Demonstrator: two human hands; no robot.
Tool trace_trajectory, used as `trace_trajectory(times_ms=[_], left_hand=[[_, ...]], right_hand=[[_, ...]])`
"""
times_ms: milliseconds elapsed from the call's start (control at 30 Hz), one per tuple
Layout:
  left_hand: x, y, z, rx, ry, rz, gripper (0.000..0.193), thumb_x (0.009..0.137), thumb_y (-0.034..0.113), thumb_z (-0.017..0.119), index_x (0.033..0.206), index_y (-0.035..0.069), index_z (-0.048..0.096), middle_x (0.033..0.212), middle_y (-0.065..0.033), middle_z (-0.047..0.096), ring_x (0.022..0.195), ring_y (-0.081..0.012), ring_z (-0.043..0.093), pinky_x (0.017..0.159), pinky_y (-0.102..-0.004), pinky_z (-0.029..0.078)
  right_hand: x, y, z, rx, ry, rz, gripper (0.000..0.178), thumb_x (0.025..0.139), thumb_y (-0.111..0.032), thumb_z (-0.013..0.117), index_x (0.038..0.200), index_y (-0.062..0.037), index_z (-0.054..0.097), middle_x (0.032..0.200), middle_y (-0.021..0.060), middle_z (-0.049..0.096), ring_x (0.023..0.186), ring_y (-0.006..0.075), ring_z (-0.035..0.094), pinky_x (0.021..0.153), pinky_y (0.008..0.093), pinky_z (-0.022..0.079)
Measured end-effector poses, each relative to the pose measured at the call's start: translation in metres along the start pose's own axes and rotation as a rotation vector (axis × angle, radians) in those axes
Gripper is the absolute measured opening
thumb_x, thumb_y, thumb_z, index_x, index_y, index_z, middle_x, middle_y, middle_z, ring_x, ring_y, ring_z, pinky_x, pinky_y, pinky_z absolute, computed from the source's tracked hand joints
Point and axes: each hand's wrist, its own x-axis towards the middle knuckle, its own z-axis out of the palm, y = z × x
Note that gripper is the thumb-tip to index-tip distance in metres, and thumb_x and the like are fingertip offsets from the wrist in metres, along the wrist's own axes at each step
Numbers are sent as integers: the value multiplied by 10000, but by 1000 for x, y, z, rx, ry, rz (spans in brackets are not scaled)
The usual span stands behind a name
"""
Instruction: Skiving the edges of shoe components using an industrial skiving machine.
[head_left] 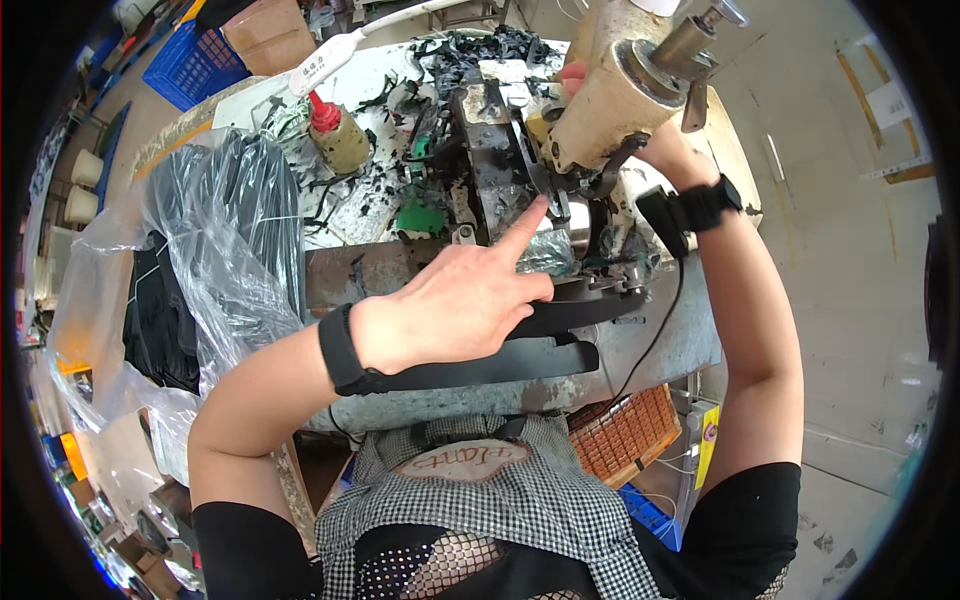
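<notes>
My left hand [462,302] reaches over the front of a beige bench machine [610,105], palm down. Its index finger is stretched out, with the tip at the metal parts near the middle of the machine. The other fingers are partly bent, and I see nothing held in them. Under this hand, curved black strips [500,362] lie along the bench front. My right hand [668,152] goes behind the machine's head. Only its wrist side and a bit of fingertip show, so its grip is hidden.
Black scraps [490,50] litter the white tabletop around the machine. A red-capped bottle [342,140] stands to the left, near a white cable-like handle [325,62]. Clear plastic [220,240] wraps black strips at the left. A blue crate [195,65] sits at far left.
</notes>
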Motion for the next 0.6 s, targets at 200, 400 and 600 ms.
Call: trace_trajectory(times_ms=[200,400,600], left_hand=[[-1,-3,6,17,19,-25,142,801,104,695,942,109,684,1465,-369,264,646,-353,669,645,-403,559],[1,-6,12,-5,16,-4,132,785,109,701,915,94,687,1461,-393,239,635,-340,669,624,-394,556],[0,-8,12,-23,6,26,121,780,107,698,900,106,689,1473,-380,232,634,-333,669,621,-392,553]], right_hand=[[50,-27,13,-48,-228,132,430,823,-436,756,717,-45,613,581,2,532,570,113,458,539,293,404],[54,-18,15,-142,-345,-28,460,846,-407,732,686,-22,537,567,86,457,528,166,439,505,338,350],[54,-17,21,-121,-373,-68,379,858,-325,722,736,-11,549,596,131,475,534,252,440,521,368,369]])
